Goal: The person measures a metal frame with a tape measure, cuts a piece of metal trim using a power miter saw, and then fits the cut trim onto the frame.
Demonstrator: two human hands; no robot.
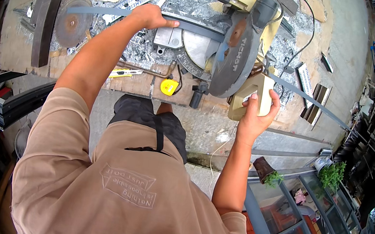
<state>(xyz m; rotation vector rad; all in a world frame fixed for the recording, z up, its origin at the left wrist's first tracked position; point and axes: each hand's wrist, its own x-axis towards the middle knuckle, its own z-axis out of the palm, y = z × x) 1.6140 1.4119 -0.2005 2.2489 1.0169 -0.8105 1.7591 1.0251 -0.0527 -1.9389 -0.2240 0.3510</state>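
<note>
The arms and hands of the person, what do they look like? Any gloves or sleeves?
No gloves: the left hand and the right hand are bare. Both forearms are bare too, with no watch or rings that I can see. Short tan T-shirt sleeves cover only the upper arms.

long grey metal strip (116, 12) is laid flat across the far bench, running left to right under the mitre saw (235, 52), whose cream handle (250, 97) sits near-right.
</note>
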